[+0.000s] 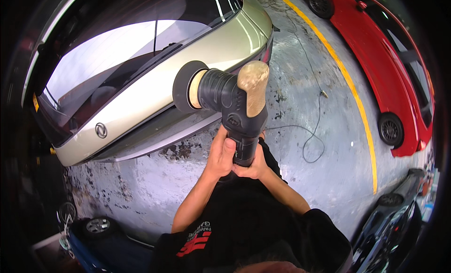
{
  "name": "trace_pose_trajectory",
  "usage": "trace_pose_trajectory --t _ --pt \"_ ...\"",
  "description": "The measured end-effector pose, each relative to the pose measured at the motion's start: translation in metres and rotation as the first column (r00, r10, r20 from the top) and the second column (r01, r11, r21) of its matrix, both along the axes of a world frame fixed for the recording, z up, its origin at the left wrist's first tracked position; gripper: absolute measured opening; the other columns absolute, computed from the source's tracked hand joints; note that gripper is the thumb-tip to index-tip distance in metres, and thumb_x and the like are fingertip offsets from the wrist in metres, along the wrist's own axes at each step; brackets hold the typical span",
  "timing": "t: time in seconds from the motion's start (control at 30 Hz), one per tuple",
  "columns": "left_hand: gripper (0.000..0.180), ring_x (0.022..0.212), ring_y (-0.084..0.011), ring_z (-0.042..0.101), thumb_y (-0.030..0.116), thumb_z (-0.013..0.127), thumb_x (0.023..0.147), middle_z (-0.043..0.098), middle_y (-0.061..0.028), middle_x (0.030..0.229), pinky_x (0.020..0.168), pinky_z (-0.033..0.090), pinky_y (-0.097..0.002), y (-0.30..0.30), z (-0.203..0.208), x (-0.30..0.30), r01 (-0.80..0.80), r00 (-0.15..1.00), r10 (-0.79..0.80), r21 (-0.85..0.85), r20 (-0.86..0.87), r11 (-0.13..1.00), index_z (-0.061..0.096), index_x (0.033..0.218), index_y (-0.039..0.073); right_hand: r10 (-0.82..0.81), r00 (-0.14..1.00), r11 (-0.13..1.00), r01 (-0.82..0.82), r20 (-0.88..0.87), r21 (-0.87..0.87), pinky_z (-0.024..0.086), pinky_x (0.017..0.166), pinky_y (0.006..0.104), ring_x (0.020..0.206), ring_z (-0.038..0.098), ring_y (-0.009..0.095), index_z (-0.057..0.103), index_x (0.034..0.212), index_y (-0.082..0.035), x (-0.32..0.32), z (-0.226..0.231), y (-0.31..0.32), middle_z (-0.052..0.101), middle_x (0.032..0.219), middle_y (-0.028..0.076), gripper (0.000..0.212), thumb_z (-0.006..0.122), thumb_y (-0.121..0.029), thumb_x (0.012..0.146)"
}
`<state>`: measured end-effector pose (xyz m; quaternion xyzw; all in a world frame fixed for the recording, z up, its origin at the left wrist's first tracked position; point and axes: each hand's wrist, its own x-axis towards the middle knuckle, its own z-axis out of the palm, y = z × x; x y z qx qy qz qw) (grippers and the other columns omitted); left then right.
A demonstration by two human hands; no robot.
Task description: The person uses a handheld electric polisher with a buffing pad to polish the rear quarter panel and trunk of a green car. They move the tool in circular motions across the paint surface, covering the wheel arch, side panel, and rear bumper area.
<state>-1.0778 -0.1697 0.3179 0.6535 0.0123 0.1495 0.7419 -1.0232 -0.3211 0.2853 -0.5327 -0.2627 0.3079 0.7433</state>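
Note:
A black car polisher [244, 127] stands upright in front of my chest, its head at the top. My left hand [220, 154] wraps the lower body, thumb lying along the casing. Around the bottom end of the same body my right hand [256, 163] is closed, most of its fingers hidden behind it. A worn tan cover [255, 80] caps the top of the head. The round pad [183, 87], dark with a cream layer, points left toward the pale gold car [141, 92]. Whether the pad touches the car I cannot tell.
A thin cable [319, 127] loops over the stained grey floor [300, 174] to my right. Beyond a yellow floor line [353, 80] stands a red car [376, 71]. Dark cars are at the lower right [385, 226] and lower left [103, 247].

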Motion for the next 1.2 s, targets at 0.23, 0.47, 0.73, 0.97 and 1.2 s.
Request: trace_pose_trajectory --t 0.23,0.47,0.73,0.97,1.2 --pt "0.093 0.126 -0.0289 0.067 0.063 0.083 0.097 0.069 -0.0161 0.137 0.111 0.052 -0.0437 -0.073 -0.006 0.156 0.037 0.999 -0.037 -0.303 0.006 0.952 0.05 0.152 -0.004 0.179 0.981 0.975 -0.166 0.078 -0.148 0.054 0.109 0.0402 0.125 0.069 0.025 0.055 0.148 0.005 0.181 -0.011 -0.089 0.071 0.132 0.016 0.079 0.092 -0.013 0.08" --pt "0.1 0.123 -0.0252 0.068 0.045 0.106 0.074 0.073 -0.0162 0.132 0.111 0.052 -0.0411 -0.11 0.021 0.268 -0.185 0.96 0.119 -0.255 -0.252 0.949 0.059 0.145 -0.006 0.175 0.977 0.921 -0.207 -0.125 -0.33 0.057 0.104 0.0388 0.12 0.069 0.022 0.052 0.153 0.003 0.273 -0.012 -0.139 0.066 0.136 0.01 0.082 0.085 -0.014 0.08" --pt "0.095 0.122 -0.0244 0.069 0.045 0.104 0.076 0.074 -0.0171 0.13 0.111 0.053 -0.0406 -0.103 0.011 0.275 -0.33 0.908 0.225 -0.273 -0.353 0.904 0.06 0.143 -0.007 0.109 0.989 0.971 -0.127 -0.097 -0.201 0.056 0.102 0.0402 0.114 0.07 0.024 0.059 0.141 0.003 0.285 0.003 -0.096 0.068 0.13 0.012 0.072 0.085 -0.008 0.075" --pt "0.073 0.113 -0.0223 0.073 0.034 0.1 0.082 0.077 -0.014 0.121 0.104 0.057 -0.04 -0.083 -0.003 0.211 -0.41 0.862 0.279 -0.258 -0.423 0.875 0.065 0.134 -0.004 0.206 0.975 0.947 -0.219 -0.079 -0.235 0.057 0.101 0.0391 0.114 0.07 0.022 0.056 0.142 0.002 0.231 0.006 -0.065 0.069 0.127 0.011 0.075 0.087 -0.008 0.074" --pt "0.064 0.11 -0.0401 0.074 0.024 0.083 0.093 0.074 -0.0169 0.103 0.102 0.058 -0.0555 -0.035 -0.011 0.112 -0.445 0.89 0.432 -0.497 -0.148 0.745 0.05 0.141 -0.003 0.483 0.875 0.769 -0.425 0.0 -0.477 0.06 0.098 0.0449 0.104 0.079 0.041 0.051 0.146 0.004 0.17 0.045 0.003 0.076 0.108 0.026 0.085 0.091 -0.027 0.077"
